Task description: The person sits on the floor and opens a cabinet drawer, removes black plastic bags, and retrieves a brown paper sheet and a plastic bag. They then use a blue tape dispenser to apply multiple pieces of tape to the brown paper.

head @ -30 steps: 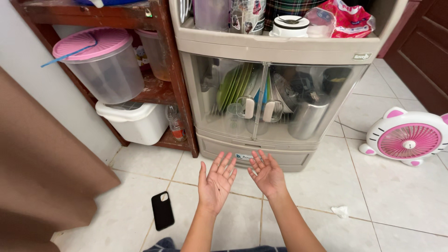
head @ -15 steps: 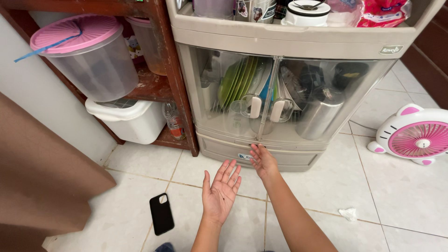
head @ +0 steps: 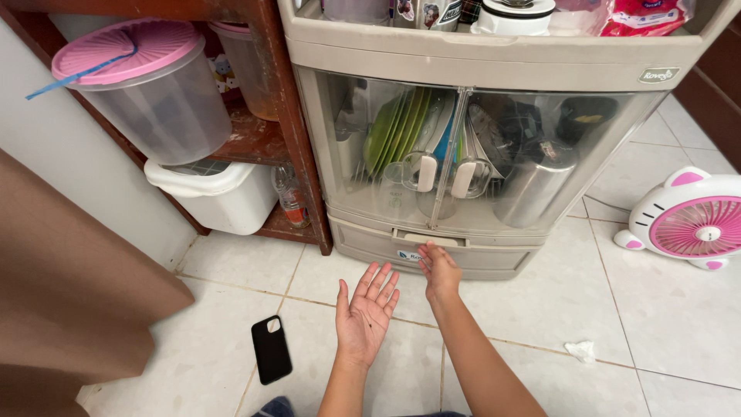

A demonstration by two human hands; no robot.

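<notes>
My right hand [head: 440, 272] reaches to the bottom drawer [head: 494, 259] of a beige plastic dish cabinet [head: 463, 66]. Its fingertips curl onto the drawer handle [head: 429, 239] in the middle of the drawer front. My left hand [head: 364, 313] hovers palm up over the floor tiles just left of the right wrist, fingers spread and holding nothing. Behind the cabinet's two clear doors [head: 386, 147] stand green plates, glasses and a steel pot.
A black phone [head: 271, 349] lies on the tiles to the left of my left hand. A wooden shelf [head: 289, 116] holds a pink-lidded tub [head: 147, 93] and a white bin [head: 212, 197]. A pink-and-white fan [head: 691, 224] and a crumpled tissue [head: 580, 350] sit at the right.
My right hand has gone forward from beside the left hand, turned over and reached the drawer handle. The left hand has stayed palm up in about the same place.
</notes>
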